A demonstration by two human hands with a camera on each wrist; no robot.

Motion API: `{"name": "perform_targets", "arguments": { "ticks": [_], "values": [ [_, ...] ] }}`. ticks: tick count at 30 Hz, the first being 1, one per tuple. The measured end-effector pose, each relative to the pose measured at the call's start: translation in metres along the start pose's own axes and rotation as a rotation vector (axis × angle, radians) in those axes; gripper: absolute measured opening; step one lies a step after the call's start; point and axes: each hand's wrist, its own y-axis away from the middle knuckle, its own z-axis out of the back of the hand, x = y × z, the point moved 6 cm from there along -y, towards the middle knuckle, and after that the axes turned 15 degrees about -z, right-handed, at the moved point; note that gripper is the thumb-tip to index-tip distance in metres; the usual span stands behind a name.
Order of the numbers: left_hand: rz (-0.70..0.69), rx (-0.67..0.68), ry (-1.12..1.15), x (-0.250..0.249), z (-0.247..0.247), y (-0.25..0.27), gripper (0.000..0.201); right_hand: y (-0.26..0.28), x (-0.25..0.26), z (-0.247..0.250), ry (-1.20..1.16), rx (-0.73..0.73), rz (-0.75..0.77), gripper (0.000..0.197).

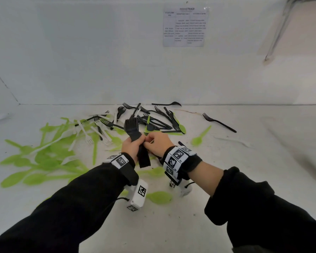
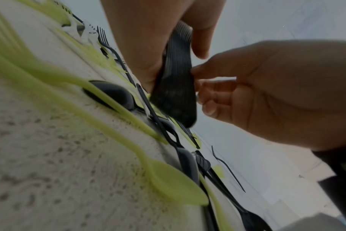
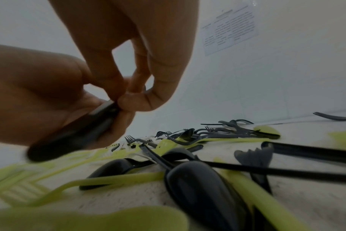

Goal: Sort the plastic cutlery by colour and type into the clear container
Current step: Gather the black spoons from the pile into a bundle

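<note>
A white table (image 1: 263, 179) with a finely speckled, slightly grubby surface fills the lower half of the head view. It meets a plain white wall (image 1: 80, 52) along a straight seam at the back. A printed sheet (image 1: 185, 26) is fixed flat to that wall, upper right of centre; it carries a heading and a table of small text in columns, too blurred to read. The same sheet shows in the right wrist view, high on the wall. At the top right corner of the head view, thin grey metal legs (image 1: 279, 31) slant down toward the wall's far end.
</note>
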Motion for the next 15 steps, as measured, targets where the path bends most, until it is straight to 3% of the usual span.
{"name": "perform_targets", "arguments": {
  "ticks": [2,5,10,12,15],
  "values": [
    [0.0,0.0,-0.011,-0.002,0.001,0.001,0.012,-0.006,-0.004,0.006,0.016,-0.031,-0.013,0.031],
    [-0.015,-0.051,-0.023,-0.007,0.006,-0.001,0.015,-0.021,-0.02,0.011,0.1,-0.061,-0.09,0.023],
    [-0.034,-0.11,-0.023,-0.015,0.013,-0.001,0.017,-0.029,-0.039,-0.01,0.601,0.154,-0.163,0.043],
    [-0.034,-0.116,-0.035,-0.016,0.016,-0.001,0.018,-0.035,-0.038,-0.011,0.589,0.16,-0.167,0.041],
    [-0.016,-0.131,-0.038,-0.015,0.022,-0.001,0.016,-0.044,-0.033,-0.005,0.381,0.085,-0.166,0.035]
  ]
}}
